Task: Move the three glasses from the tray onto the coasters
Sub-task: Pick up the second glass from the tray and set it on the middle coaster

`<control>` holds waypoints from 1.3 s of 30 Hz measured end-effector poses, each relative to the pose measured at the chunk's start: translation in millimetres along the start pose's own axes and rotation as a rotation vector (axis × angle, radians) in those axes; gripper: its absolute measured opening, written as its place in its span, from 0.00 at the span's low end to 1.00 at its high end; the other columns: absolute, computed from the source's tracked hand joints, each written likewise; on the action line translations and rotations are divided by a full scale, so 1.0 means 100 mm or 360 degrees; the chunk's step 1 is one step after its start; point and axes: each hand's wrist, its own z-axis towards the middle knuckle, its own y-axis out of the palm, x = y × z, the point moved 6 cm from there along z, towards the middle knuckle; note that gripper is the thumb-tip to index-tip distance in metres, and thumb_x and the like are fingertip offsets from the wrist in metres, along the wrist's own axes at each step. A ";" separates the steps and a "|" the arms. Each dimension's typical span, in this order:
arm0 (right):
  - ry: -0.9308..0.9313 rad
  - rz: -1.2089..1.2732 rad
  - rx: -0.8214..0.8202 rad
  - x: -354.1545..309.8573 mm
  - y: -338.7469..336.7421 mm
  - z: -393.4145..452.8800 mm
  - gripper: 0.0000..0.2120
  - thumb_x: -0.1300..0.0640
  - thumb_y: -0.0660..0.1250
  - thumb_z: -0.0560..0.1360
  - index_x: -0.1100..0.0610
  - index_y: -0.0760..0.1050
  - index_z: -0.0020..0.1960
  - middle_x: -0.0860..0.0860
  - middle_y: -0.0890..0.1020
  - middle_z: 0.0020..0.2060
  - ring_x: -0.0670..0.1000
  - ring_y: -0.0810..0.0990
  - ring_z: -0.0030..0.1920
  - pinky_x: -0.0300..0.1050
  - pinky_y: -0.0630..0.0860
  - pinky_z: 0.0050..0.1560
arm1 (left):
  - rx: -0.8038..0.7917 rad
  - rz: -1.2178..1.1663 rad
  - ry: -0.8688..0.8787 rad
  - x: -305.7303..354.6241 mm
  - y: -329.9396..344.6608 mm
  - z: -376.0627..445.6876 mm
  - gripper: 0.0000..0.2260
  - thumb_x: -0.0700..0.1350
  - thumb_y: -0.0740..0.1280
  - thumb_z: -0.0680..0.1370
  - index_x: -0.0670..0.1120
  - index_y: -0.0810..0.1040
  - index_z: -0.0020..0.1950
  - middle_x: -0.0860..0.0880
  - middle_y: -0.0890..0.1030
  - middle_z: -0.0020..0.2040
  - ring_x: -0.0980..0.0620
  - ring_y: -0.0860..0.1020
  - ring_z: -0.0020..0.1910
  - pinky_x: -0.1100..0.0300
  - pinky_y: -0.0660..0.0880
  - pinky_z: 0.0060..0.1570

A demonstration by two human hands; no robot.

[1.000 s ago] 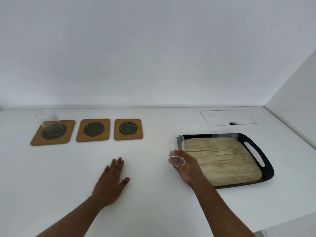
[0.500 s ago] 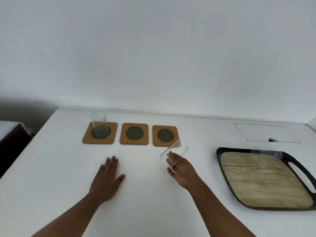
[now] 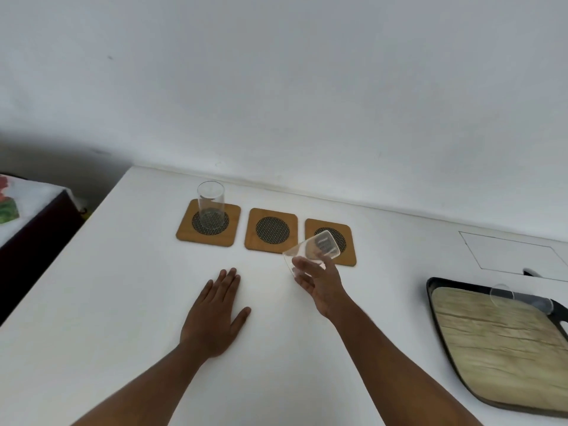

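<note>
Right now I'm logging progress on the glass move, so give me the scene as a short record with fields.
glass on left coaster: upright glass standing on the left coaster
middle coaster: bare
right coaster: bare, partly behind the held glass
held glass: tilted, in the right hand, above the table in front of the right coaster
left hand: flat on the white table, holding nothing
tray: one glass lying on its side at the far edge
placed so far: one of three
</note>
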 end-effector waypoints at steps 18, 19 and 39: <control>-0.0837 -0.1386 0.0336 -0.35 0.71 0.94 0.29 0.53 0.86 0.61 0.53 0.75 0.56 0.34 0.76 0.45 0.47 0.80 0.50 0.42 0.78 0.47 | 0.0002 -0.0042 -0.0030 0.01 -0.02 0.02 0.34 0.65 0.48 0.83 0.48 0.47 0.83 0.51 0.46 0.84 0.55 0.40 0.82 0.53 0.46 0.78; -0.0825 -0.1397 0.0334 -0.35 0.73 0.96 0.29 0.54 0.86 0.62 0.54 0.75 0.56 0.34 0.75 0.44 0.47 0.79 0.49 0.39 0.75 0.45 | 0.0001 -0.0044 -0.0034 0.01 -0.03 0.02 0.34 0.65 0.48 0.83 0.48 0.46 0.83 0.51 0.46 0.84 0.55 0.40 0.81 0.53 0.46 0.78; -0.0769 -0.1382 0.0384 -0.17 0.73 1.12 0.33 0.56 0.85 0.63 0.53 0.75 0.64 0.49 0.86 0.56 0.50 0.84 0.56 0.51 0.82 0.60 | -0.0014 -0.0066 -0.0055 0.03 -0.06 0.02 0.34 0.66 0.48 0.83 0.49 0.45 0.83 0.52 0.44 0.84 0.55 0.39 0.81 0.54 0.44 0.78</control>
